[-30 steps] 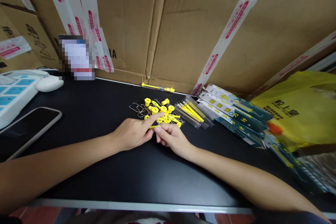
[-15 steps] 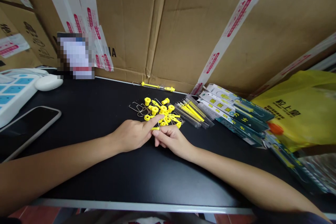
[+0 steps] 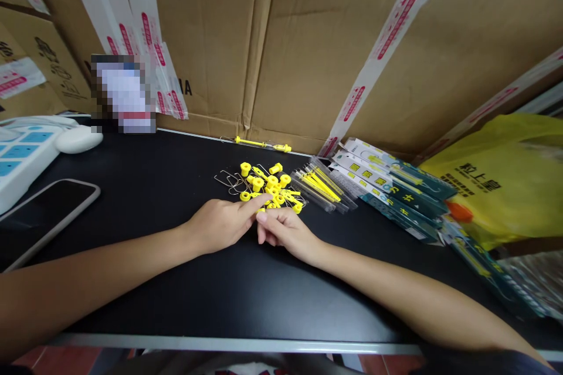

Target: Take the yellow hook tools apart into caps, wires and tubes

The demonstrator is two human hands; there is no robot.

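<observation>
My left hand [image 3: 222, 222] and my right hand [image 3: 285, 231] meet at the fingertips over the black table [image 3: 246, 299]. A small yellow piece [image 3: 261, 210] shows between them, mostly covered by the fingers. Both hands are closed around it, the left with its index finger stretched along the top. Just beyond lies a pile of yellow plastic caps [image 3: 257, 184] mixed with metal hooks [image 3: 229, 179] and springs. Right of the pile are clear tubes [image 3: 312, 192] with yellow strips [image 3: 323, 183]. One assembled yellow piece [image 3: 255, 143] lies at the table's back edge.
Printed boxes [image 3: 396, 187] and a yellow bag [image 3: 514, 176] are at the right. On the left are a phone [image 3: 48, 217], a power strip [image 3: 26, 152] and a white rounded object [image 3: 79, 139]. Large cardboard boxes [image 3: 211, 41] stand behind the table.
The yellow piece between my fingertips shows less than before, now mostly hidden by the fingers. Both hands keep nearly the same place; the whole view has shifted slightly.
</observation>
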